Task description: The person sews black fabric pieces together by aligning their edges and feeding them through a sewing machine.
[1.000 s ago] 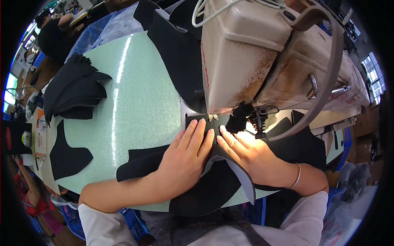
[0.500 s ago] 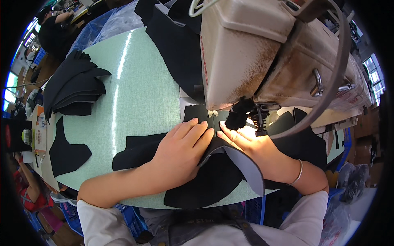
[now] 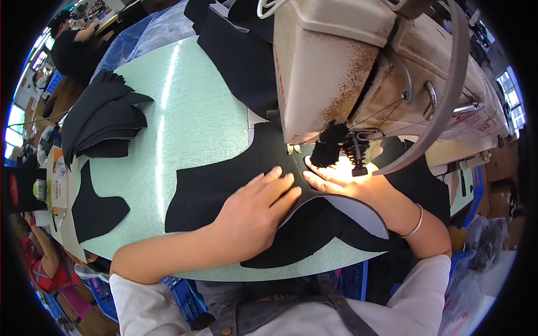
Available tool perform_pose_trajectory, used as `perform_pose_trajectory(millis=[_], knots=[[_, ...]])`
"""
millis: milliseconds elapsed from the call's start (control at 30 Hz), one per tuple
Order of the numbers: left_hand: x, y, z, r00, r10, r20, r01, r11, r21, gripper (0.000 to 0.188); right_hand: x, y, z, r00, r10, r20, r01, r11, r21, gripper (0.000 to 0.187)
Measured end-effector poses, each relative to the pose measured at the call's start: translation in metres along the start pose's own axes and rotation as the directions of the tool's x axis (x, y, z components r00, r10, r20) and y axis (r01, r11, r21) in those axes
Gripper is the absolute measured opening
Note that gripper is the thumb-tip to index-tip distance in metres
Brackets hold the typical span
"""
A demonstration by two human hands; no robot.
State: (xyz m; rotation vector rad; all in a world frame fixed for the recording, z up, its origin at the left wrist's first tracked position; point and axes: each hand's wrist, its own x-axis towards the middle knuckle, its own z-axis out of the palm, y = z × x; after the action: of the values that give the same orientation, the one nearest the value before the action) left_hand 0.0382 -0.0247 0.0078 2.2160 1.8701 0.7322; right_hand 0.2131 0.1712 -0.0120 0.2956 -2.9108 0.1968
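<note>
Black fabric pieces (image 3: 218, 193) lie under the head of a worn beige sewing machine (image 3: 330, 73). My left hand (image 3: 258, 210) rests on the fabric left of the seam line, its fingers stretched out flat. To the right of the seam, my right hand (image 3: 342, 182) presses on the cloth with extended fingers, brightly lit by the machine's lamp. Just beyond my fingertips is the presser foot (image 3: 293, 149). Between my hands a fabric edge curls up and shows its grey underside (image 3: 358, 213). A black fuzzy pad and a spring partly hide my right hand.
A fanned stack of black cut pieces (image 3: 106, 120) lies on the pale green table (image 3: 140, 185) at left, with a single cut piece (image 3: 98, 207) nearer me. More black fabric (image 3: 232, 67) hangs over the far edge. Blue crates (image 3: 353, 280) stand below the table. Other people work at far left.
The fabric has fed away from me under the presser foot, and more of it now lies spread at the left. The curled grey edge has shifted right. My hands stay close to the seam.
</note>
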Motion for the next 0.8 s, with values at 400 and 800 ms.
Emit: perform_pose_trajectory(millis=[400,800], knots=[[0.010,-0.020,-0.020,0.980,0.138,0.142,-0.141,0.990,0.010,0.065,0.011,-0.009,-0.023,0.996,0.092,-0.007,-0.091,0.993,0.071,0.036],[0.006,-0.021,-0.030,0.961,0.002,0.275,-0.005,1.000,0.010,0.075,0.012,-0.026,-0.044,0.979,0.137,0.151,-0.146,0.988,0.051,0.056]])
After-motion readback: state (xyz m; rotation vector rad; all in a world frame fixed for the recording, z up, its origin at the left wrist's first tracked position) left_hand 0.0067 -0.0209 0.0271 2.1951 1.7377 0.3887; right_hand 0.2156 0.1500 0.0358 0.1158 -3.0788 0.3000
